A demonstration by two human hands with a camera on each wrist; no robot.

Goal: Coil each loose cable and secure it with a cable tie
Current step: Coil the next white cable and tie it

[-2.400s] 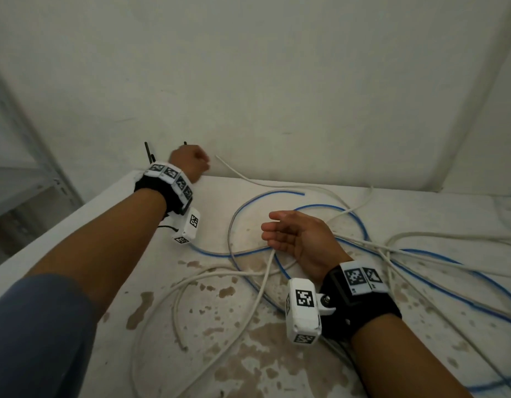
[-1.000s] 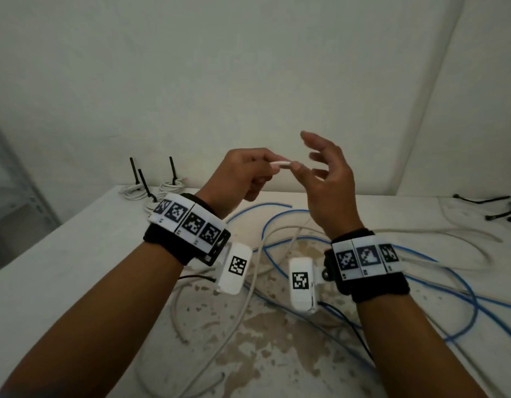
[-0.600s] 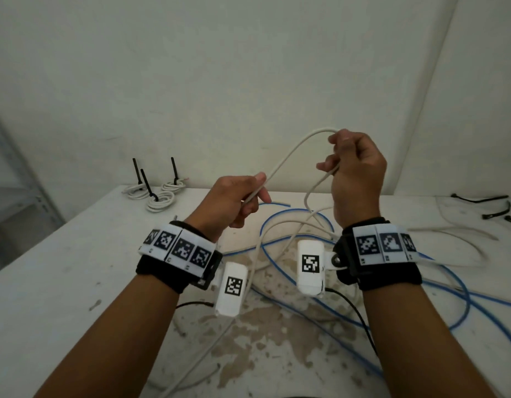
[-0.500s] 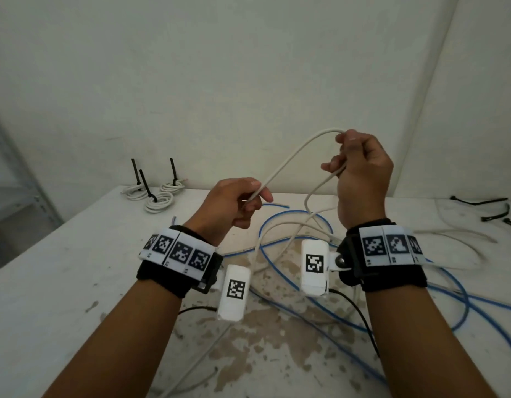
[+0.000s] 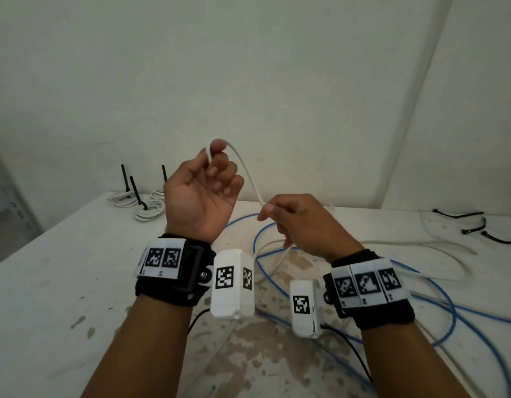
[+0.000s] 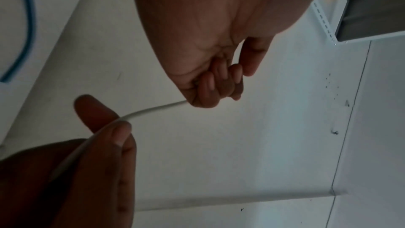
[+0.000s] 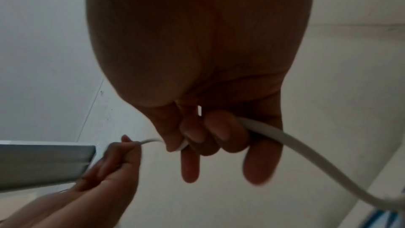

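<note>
With the white cable (image 5: 250,176) pinched at its end in the raised left hand (image 5: 201,196) and gripped lower by the right hand (image 5: 300,225) above the table (image 5: 62,282), even loops are best laid into the left fist while slack is fed without twisting.

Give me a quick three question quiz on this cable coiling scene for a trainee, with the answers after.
1. True or false: the left hand is raised higher than the right hand.
2. Which loose cable do both hands hold: A, the thin white round cable; B, the blue cable on the stained white table?
3. Fill in: the finished white coils with upright black ties sit at the table's far ____ corner.

Key: 1 true. 2 A. 3 left.
</note>
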